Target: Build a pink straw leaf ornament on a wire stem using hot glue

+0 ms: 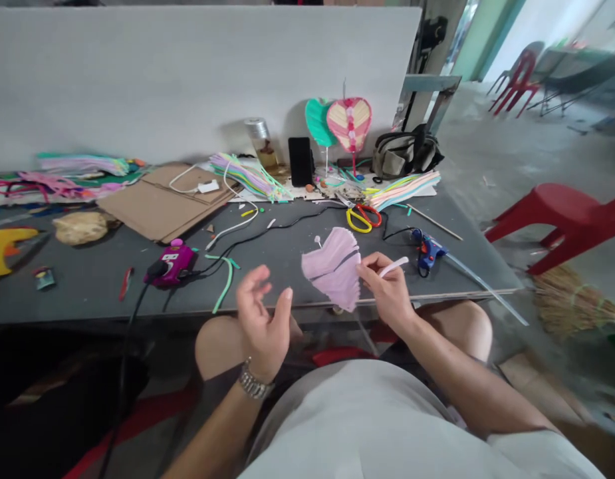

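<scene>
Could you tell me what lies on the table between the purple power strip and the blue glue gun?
In the head view, a black cable, green stick and the held lilac fan lie between power strip and glue gun.

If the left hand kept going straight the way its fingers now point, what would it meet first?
Probably the table edge. The left hand is open and empty, with its fingers aimed up and away towards the table. Beyond the edge lies a green pipe cleaner, slightly to the left. Depth is hard to judge from this single view.

Daylight enters from the upper right of the frame, where the doorway washes out pale. The centre is evenly lit with soft shadows. The lower left falls dark. Edges bend and smear, especially right.
</scene>
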A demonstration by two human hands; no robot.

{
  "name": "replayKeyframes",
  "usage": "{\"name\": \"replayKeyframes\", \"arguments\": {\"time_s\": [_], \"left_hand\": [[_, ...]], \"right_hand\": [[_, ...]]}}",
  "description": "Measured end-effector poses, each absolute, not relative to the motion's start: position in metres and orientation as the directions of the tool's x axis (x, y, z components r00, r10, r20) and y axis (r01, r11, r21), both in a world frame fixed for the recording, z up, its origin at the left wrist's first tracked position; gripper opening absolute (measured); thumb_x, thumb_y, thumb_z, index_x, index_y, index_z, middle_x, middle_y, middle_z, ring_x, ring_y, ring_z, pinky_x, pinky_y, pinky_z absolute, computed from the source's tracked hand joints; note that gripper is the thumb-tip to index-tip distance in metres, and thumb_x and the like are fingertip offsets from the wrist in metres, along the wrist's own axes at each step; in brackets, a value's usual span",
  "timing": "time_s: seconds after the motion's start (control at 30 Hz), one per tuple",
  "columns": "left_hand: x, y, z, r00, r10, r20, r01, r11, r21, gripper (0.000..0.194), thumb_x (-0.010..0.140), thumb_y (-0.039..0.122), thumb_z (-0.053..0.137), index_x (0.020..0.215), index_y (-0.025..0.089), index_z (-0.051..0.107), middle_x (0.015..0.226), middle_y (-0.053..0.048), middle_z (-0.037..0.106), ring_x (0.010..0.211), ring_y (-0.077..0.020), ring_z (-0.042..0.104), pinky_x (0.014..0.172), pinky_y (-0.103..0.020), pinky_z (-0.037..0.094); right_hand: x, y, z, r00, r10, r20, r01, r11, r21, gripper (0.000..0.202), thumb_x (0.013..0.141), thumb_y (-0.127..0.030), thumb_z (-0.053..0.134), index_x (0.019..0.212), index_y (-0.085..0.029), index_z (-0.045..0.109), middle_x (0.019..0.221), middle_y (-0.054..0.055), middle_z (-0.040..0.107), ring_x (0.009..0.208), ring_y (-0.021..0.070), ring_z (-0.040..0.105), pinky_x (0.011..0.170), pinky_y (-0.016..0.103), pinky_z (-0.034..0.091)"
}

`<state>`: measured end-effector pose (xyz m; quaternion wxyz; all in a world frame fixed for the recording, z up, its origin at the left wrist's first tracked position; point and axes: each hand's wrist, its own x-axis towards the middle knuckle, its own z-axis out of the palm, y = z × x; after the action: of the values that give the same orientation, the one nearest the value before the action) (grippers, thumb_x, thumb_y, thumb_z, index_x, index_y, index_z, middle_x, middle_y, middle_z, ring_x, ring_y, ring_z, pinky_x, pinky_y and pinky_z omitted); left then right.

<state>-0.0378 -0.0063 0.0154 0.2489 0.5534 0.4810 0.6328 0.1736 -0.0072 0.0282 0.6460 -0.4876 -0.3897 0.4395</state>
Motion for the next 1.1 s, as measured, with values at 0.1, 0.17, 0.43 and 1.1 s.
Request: {"name": "replayKeyframes", "arguments": {"time_s": [0.1, 0.17, 0.43, 1.1], "left_hand": [[-0.047, 0.010, 0.065, 0.157, 0.670, 0.725, 0.463, -0.698, 0.545, 0.031, 0.086, 0.019, 0.072, 0.116, 0.025, 0.068, 0.127, -0.009, 0.067, 0.129, -0.0276, 0.058, 0.115, -0.049, 0.042], [-0.043, 0.024, 0.095, 0.398, 0.637, 0.661, 0.458, -0.762, 0.459, 0.026, 0.088, 0.022, 0.070, 0.114, 0.024, 0.070, 0.128, -0.010, 0.069, 0.132, -0.0292, 0.057, 0.117, -0.050, 0.040], [-0.014, 0.039, 0.102, 0.716, 0.667, 0.207, 0.366, -0.611, 0.702, 0.014, 0.088, 0.019, 0.065, 0.098, 0.023, 0.074, 0.098, -0.004, 0.079, 0.089, -0.0196, 0.071, 0.082, -0.030, 0.050], [-0.006, 0.025, 0.076, 0.529, 0.837, 0.142, 0.413, -0.400, 0.818, 0.009, 0.083, 0.019, 0.058, 0.076, 0.019, 0.064, 0.070, 0.000, 0.065, 0.065, -0.0132, 0.053, 0.062, -0.025, 0.038]], "right_hand": [[0.185, -0.009, 0.044, 0.148, 0.981, 0.122, 0.034, 0.119, -0.992, 0.023, 0.076, -0.037, 0.077, 0.070, -0.019, 0.065, 0.061, -0.004, 0.055, 0.057, 0.0091, 0.040, 0.052, 0.023, 0.031], [0.190, -0.010, 0.053, 0.032, 0.992, 0.119, 0.111, 0.115, -0.987, 0.018, 0.078, -0.034, 0.074, 0.073, -0.018, 0.066, 0.063, -0.004, 0.056, 0.056, 0.0090, 0.040, 0.053, 0.024, 0.031], [0.197, -0.012, 0.056, -0.216, 0.966, 0.144, 0.183, 0.184, -0.966, 0.006, 0.077, -0.023, 0.068, 0.076, -0.018, 0.066, 0.067, -0.004, 0.059, 0.062, 0.0101, 0.046, 0.059, 0.023, 0.034], [0.192, -0.003, 0.056, -0.254, 0.964, 0.075, 0.265, 0.144, -0.954, 0.013, 0.075, -0.029, 0.069, 0.074, -0.017, 0.066, 0.066, -0.003, 0.058, 0.063, 0.0105, 0.045, 0.060, 0.023, 0.035]]}}
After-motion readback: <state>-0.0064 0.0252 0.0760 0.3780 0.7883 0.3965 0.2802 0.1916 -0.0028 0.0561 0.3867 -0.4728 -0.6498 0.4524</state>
